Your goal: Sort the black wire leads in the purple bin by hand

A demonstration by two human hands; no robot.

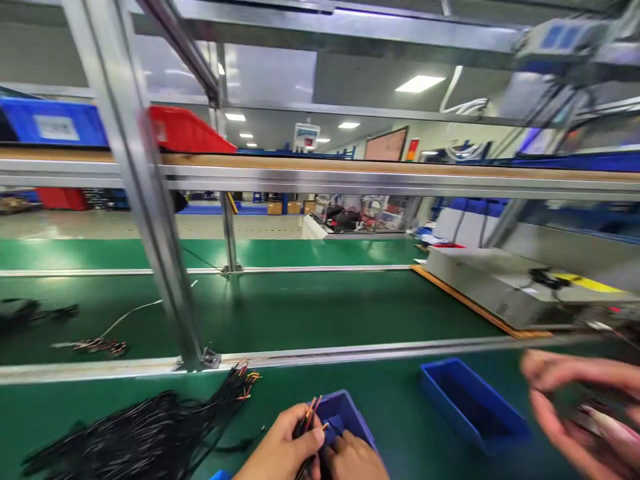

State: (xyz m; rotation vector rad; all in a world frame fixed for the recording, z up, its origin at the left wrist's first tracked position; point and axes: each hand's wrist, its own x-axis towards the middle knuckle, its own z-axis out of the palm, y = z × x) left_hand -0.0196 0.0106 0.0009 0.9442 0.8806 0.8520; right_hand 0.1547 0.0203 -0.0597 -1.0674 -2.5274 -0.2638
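My left hand [285,447] is closed around a few black cables [303,433], whose bare orange and red wire ends stick up past the thumb. Beside it, my right hand [355,459] is curled over a purple-blue bin [345,403], its fingertips close to the cables and to a small dark blue piece [334,427]. What those fingers grip is hidden. To the left lies a large pile of black cables [135,433] with stripped coloured ends pointing toward the frame post.
A blue tray [475,407] lies to the right. Beyond it, a co-worker's blurred hands [575,400] handle something unclear. A grey metal instrument [500,280] stands on a wooden board. An aluminium post [150,200] rises at left, and a shelf [350,177] with bins crosses above.
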